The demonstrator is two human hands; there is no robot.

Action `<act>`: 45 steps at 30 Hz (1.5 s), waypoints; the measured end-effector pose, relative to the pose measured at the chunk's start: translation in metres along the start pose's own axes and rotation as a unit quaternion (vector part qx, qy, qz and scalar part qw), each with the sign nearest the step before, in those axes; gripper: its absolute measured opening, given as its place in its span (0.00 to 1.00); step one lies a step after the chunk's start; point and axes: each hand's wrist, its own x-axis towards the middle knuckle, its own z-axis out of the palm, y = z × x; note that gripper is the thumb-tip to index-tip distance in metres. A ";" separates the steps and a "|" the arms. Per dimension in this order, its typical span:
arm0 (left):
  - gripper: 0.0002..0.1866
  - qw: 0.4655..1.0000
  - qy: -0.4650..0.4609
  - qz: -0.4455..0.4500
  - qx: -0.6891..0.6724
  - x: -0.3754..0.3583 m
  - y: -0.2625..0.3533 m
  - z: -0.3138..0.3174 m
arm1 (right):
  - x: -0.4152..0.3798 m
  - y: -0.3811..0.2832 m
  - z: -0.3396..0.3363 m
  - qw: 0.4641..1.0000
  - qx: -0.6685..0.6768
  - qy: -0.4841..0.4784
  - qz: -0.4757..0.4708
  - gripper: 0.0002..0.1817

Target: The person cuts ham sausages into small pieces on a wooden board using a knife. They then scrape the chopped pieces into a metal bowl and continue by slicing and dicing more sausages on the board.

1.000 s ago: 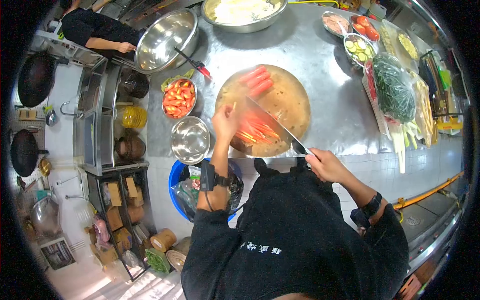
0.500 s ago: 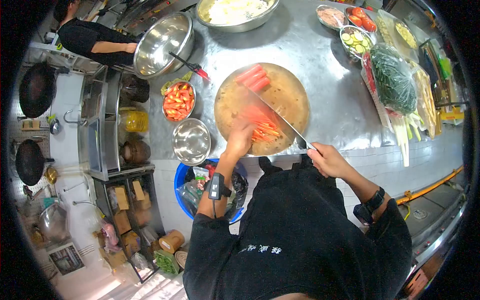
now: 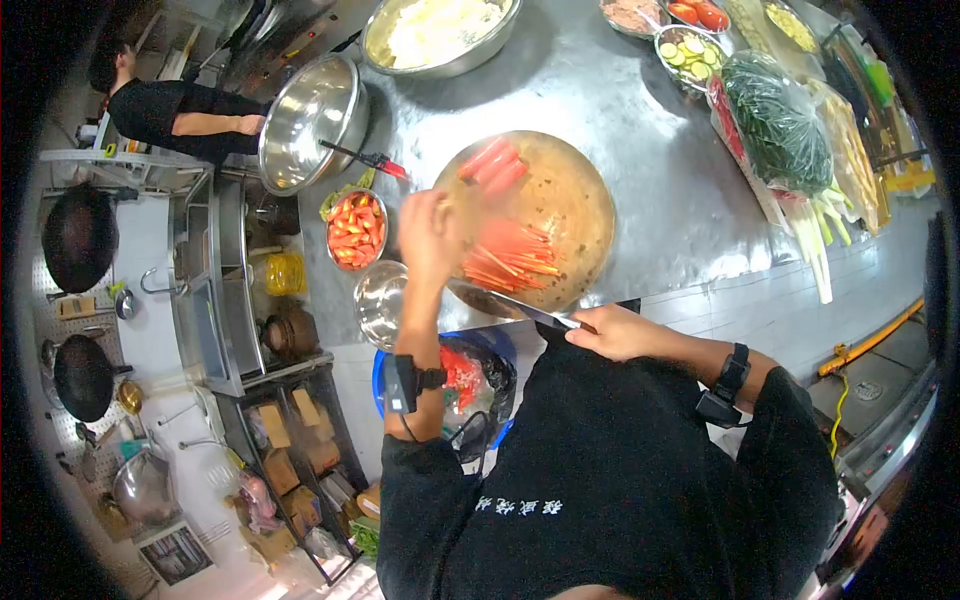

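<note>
My right hand [image 3: 610, 332] grips the handle of a large kitchen knife [image 3: 515, 306]. Its blade lies low along the near edge of the round wooden chopping board [image 3: 585, 205]. On the board is a pile of thin orange-red strips [image 3: 512, 258], with several thicker red sticks [image 3: 492, 166] behind it. Raised over the board's left side, my left hand [image 3: 432, 235] is smeared by motion, and I cannot make out whether its fingers hold anything. A steel bowl [image 3: 378, 312] sits just left of the board, partly behind my left forearm.
A bowl of red-orange pieces [image 3: 356, 230], a large steel basin [image 3: 310, 120] and a basin of white food [image 3: 440, 35] stand left and behind. Bagged greens [image 3: 775, 125] and sliced cucumber [image 3: 692, 55] are at right. A person [image 3: 180, 120] stands far left. A blue bin [image 3: 378, 385] is below.
My left hand has lifted off the strips and moved up and left. The knife has come down from across the board to its near edge, still in my right hand. The view has shifted slightly.
</note>
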 end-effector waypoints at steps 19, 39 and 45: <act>0.11 0.989 -0.126 0.051 0.060 0.040 0.017 0.020 | -0.006 0.019 -0.017 0.999 -0.012 0.030 -0.005 0.18; 0.17 0.894 -0.442 -0.020 -0.075 -0.055 0.011 0.015 | -0.034 -0.010 -0.032 0.930 -0.360 0.077 -0.021 0.16; 0.18 0.917 -0.394 -0.003 -0.066 -0.005 0.012 -0.003 | -0.057 -0.018 -0.045 0.944 -0.323 0.051 -0.037 0.18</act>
